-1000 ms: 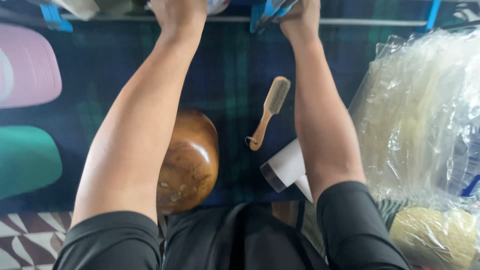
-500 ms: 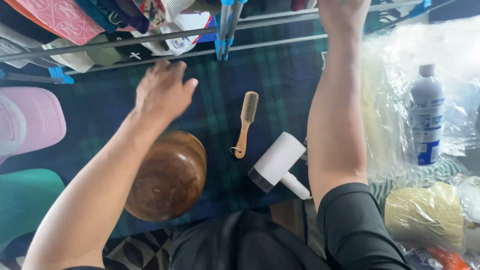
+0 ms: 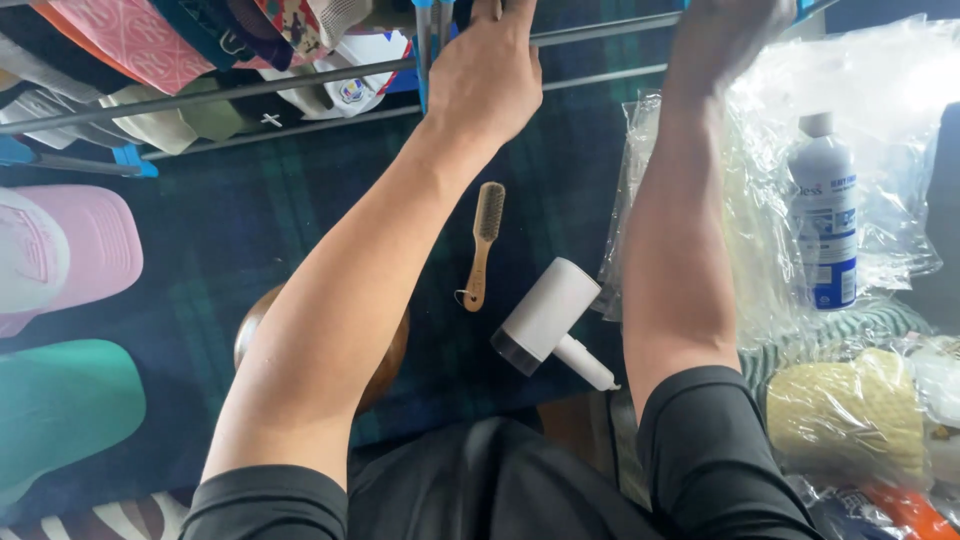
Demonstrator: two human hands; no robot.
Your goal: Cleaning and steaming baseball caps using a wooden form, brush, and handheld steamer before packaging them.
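Left hand point(image 3: 482, 75): raised to the rack, fingertips at the top edge of view by the upper rail point(image 3: 250, 85); fingers together, grip on the rail cannot be told.
Right hand point(image 3: 725, 35): raised at the top edge, mostly cut off; finger state cannot be told.
Rack: two grey rails running across the top, blue clips point(image 3: 135, 160) on them; caps point(image 3: 130, 45) hanging along the left part.
Brush point(image 3: 483, 245): wooden, flat on the dark plaid cloth point(image 3: 250, 230), between the forearms, untouched.
Dryer point(image 3: 548, 322): white, just below and right of brush, near the right forearm.
Bowl point(image 3: 385, 365): wooden, mostly hidden under the left forearm.
Bottle point(image 3: 822, 225): white and blue, inside clear plastic bag point(image 3: 880, 120), far right.
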